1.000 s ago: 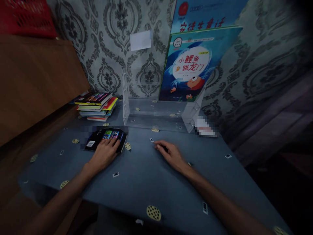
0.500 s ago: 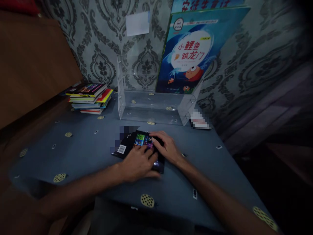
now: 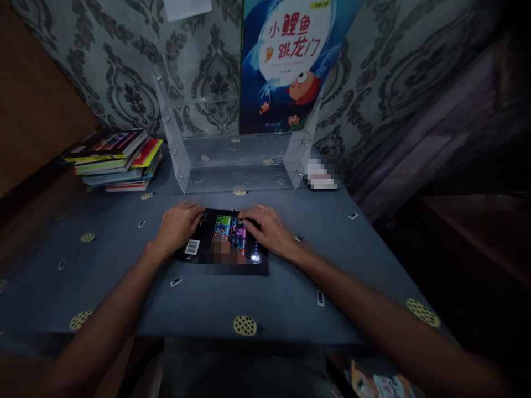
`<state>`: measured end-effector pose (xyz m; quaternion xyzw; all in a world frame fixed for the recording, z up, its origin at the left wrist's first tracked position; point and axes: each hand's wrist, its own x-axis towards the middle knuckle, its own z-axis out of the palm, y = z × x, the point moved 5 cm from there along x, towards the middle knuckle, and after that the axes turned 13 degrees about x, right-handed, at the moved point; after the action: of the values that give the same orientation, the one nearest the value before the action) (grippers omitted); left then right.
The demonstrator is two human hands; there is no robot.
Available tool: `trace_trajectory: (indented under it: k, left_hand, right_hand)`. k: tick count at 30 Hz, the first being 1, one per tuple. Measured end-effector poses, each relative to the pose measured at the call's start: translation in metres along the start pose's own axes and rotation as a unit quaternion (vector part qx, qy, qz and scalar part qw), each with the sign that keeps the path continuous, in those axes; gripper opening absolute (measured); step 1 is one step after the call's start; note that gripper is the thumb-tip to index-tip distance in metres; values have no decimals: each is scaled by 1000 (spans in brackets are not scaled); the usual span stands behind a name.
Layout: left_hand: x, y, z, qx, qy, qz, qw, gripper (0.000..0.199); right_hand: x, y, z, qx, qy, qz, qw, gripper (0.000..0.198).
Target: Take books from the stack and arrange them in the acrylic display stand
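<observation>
A black book [image 3: 211, 227] lies flat on the table, back cover up, with a white barcode at its left and small colourful pictures in the middle. Part of its near side is pixelated. My left hand [image 3: 179, 223] is closed on the book's far left corner, its fingers bent over the edge. At the far right side, my right hand [image 3: 267, 228] grips the book with fingers curled and thumb on the cover. The undersides of both hands' fingers are hidden.
Behind the book stands a clear acrylic rack [image 3: 236, 178] bearing a blue picture book [image 3: 286, 72]. A stack of books [image 3: 118, 160] sits at the left back. Pixelated is a white item [image 3: 320, 176] right of the rack. A patterned cloth [image 3: 207, 309] covers the table.
My left hand has moved off the middle of the cover to the book's left side. My right hand stays at the right side. The view has tipped downward and shifted right.
</observation>
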<state>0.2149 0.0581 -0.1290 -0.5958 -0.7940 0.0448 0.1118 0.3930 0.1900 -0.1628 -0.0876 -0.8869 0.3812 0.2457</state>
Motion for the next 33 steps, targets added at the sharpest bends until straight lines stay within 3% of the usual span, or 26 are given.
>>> trace_trajectory:
  k: [6, 12, 18, 22, 27, 33]
  left_hand:
    - [1, 1, -1, -19, 26, 5, 999, 34]
    - [1, 3, 2, -17, 29, 12, 999, 33]
    - [1, 6, 4, -25, 11, 3, 1000, 29]
    - [1, 8, 1, 10, -24, -5, 1000, 28]
    - [-1, 8, -6, 73, -52, -15, 996, 24]
    - [-3, 10, -10, 112, -62, -14, 992, 23]
  right_hand:
    - [0, 12, -17, -23, 42, 17, 999, 26]
    - [-1, 13, -18, -19, 49, 12, 999, 26]
    - [-4, 7, -15, -66, 12, -21, 998, 28]
    - [-8, -7, -10, -105, -11, -80, 991, 35]
    - [-17, -31, 5, -62, -73, -154, 983, 37]
    - [-16, -21, 6, -65, -76, -109, 989, 35]
